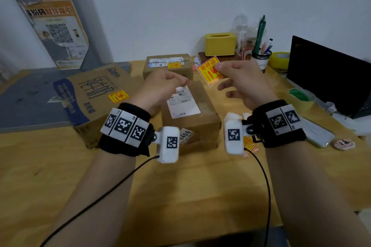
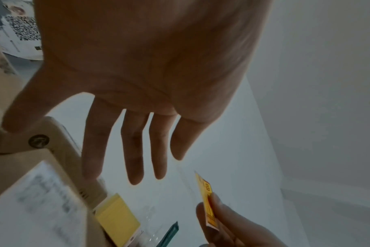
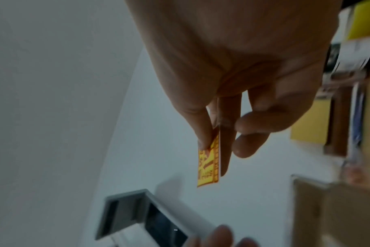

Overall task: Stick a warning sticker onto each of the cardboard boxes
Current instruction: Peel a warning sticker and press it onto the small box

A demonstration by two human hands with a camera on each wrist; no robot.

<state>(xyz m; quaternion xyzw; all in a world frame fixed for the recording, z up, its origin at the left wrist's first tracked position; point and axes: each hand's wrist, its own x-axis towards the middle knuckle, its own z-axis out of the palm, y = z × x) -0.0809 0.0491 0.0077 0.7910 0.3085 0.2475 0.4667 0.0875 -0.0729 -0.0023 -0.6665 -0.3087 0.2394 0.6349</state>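
Note:
My right hand (image 1: 239, 78) pinches a yellow and red warning sticker (image 1: 209, 71) between thumb and forefinger, in the air above the boxes; the sticker (image 3: 209, 164) hangs edge-on in the right wrist view. My left hand (image 1: 166, 83) hovers beside it with straight fingers (image 2: 135, 147), holding nothing. Below the hands lies a brown box (image 1: 190, 118) with a white shipping label and no warning sticker in sight. The big box (image 1: 94, 94) at the left bears a warning sticker (image 1: 118, 96). So does the far box (image 1: 167, 66), whose sticker (image 1: 174, 65) is on its top.
At the back right stand a yellow tissue box (image 1: 220, 44), a pen cup (image 1: 261, 57) and a yellow tape roll (image 1: 280, 59). A laptop (image 1: 329, 74), green tape roll (image 1: 300, 98) and phone (image 1: 319, 134) fill the right side. Loose stickers (image 1: 250, 144) lie under my right wrist.

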